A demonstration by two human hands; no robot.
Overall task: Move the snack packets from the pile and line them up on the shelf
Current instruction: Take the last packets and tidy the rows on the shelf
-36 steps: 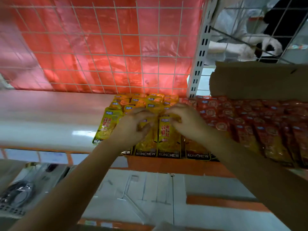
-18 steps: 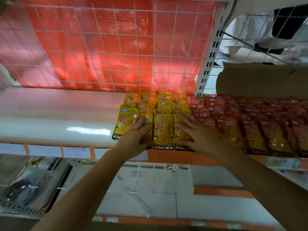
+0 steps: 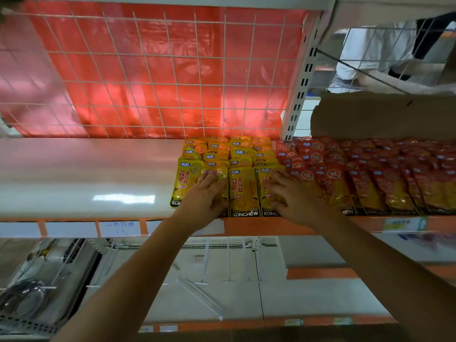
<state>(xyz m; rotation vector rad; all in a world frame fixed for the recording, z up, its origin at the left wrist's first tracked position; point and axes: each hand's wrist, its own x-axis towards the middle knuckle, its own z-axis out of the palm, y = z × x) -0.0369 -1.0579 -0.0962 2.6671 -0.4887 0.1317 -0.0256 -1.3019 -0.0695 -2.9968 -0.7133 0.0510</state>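
Yellow KONCHEW snack packets [image 3: 243, 191] lie in overlapping rows on the white shelf [image 3: 86, 178], several columns deep toward the back. My left hand [image 3: 206, 196] lies flat with straight fingers on the second yellow column from the left. My right hand [image 3: 293, 196] presses flat on the rightmost yellow column, beside the red packets [image 3: 370, 183]. Neither hand holds a packet. One yellow column shows between the two hands.
A cardboard box flap [image 3: 382, 117] stands behind the red packets. A white wire grid over red plastic [image 3: 160, 77] backs the shelf. An orange price rail [image 3: 246, 225] runs along the shelf's front edge. A lower shelf [image 3: 197, 280] holds clear dividers; another person [image 3: 375, 53] is beyond the mesh.
Both hands went from curled together over the front packets to spread flat and apart on separate columns. The front yellow row now lies straighter.
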